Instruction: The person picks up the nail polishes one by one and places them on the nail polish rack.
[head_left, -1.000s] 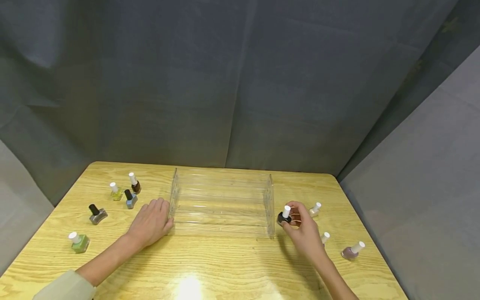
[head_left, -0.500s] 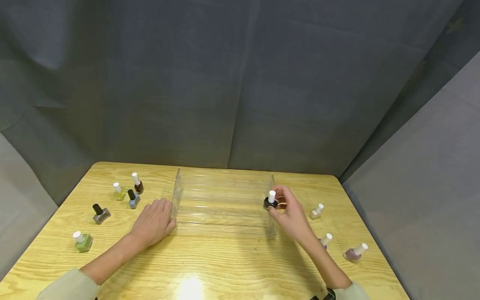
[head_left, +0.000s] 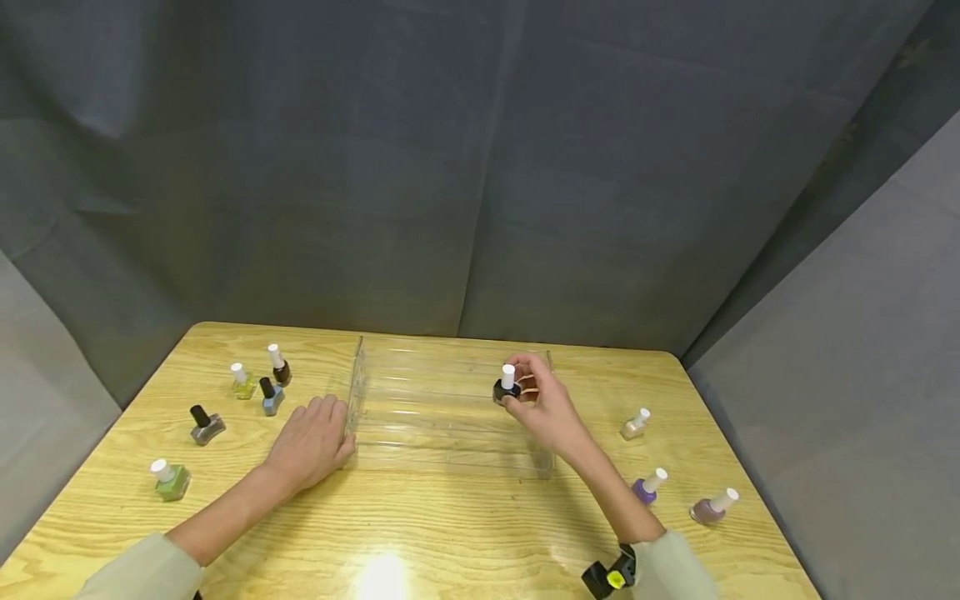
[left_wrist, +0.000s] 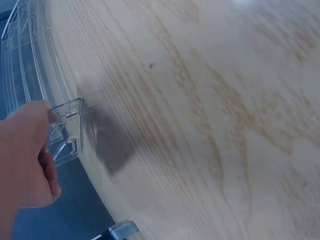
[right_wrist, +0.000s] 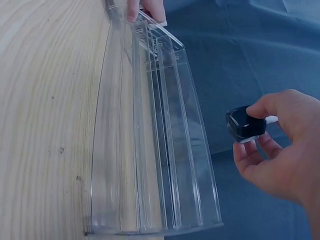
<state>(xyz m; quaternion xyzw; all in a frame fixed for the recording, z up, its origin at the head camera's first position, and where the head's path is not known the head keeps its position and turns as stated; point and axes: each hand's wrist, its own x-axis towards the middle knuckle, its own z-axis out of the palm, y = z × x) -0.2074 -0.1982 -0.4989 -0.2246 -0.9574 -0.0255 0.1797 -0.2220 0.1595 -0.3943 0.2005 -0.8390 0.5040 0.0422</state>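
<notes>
A clear acrylic tiered rack (head_left: pixel 442 458) stands on the wooden table. My left hand (head_left: pixel 311 442) grips its left side panel; in the left wrist view, thumb and curled fingers lie about the panel's edge. My right hand (head_left: pixel 551 412) pinches a black nail polish bottle (head_left: pixel 506 392) with a white cap, held upright above the rack's right half. From the right wrist, the dark bottle (right_wrist: pixel 245 124) appears between thumb and fingers, apart from the rack. The tiers carry no bottles.
On the left are green (head_left: pixel 173 483), grey (head_left: pixel 208 428), blue (head_left: pixel 273 402), yellow (head_left: pixel 244 387) and dark brown (head_left: pixel 282 373) polish bottles. Cream (head_left: pixel 632 429), purple (head_left: pixel 643 492) and mauve (head_left: pixel 706 511) bottles stand right. A dark curtain (head_left: pixel 375 208) hangs behind.
My right hand has carried the black nail polish bottle leftward and up, from beside the rack to above its right half. The left hand has stayed on the rack's left side.
</notes>
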